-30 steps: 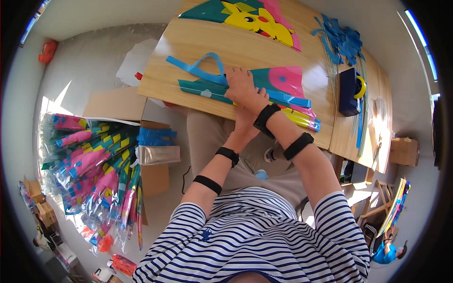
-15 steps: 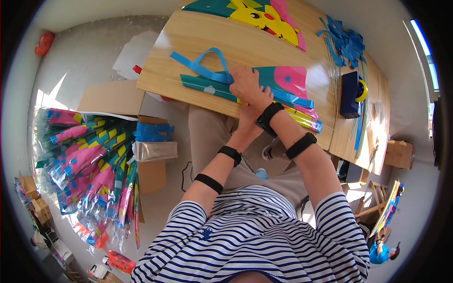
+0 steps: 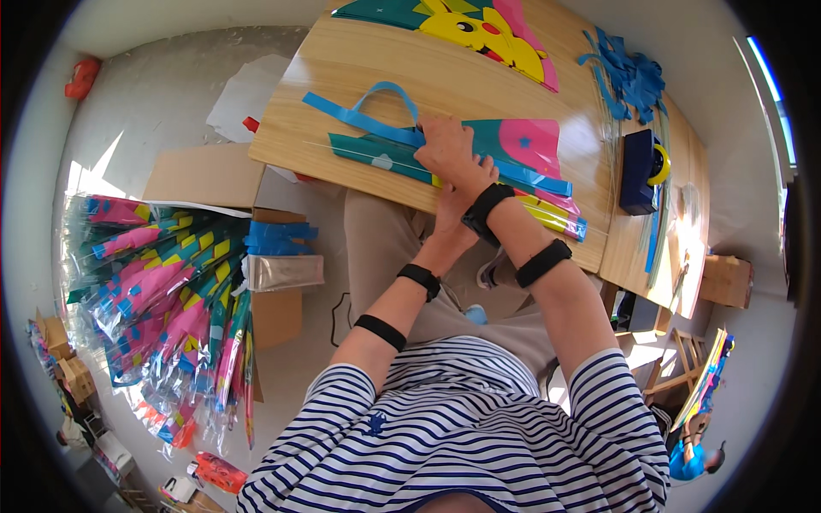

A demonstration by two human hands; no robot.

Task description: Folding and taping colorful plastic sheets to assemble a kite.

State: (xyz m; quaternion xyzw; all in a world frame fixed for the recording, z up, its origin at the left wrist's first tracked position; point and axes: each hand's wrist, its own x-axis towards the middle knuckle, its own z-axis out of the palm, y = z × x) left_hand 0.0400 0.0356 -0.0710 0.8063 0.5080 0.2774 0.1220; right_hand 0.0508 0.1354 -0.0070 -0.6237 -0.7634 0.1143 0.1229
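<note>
Working at the table (image 3: 351, 73), you want the folded sheet (image 3: 376, 157) kept flat along the table's near edge; your left hand (image 3: 453, 214), grip hidden, touches your right hand (image 3: 449, 152), apparently pinching the blue strip (image 3: 363, 120). Keep its loop untwisted.

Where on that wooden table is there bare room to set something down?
The widest bare patch of the table lies between the flat printed sheet and the blue strip, reaching the left edge. It's crowded around the right hand, left hand and folded sheet, and farther right by the tape dispenser and heap of blue strips.
</note>
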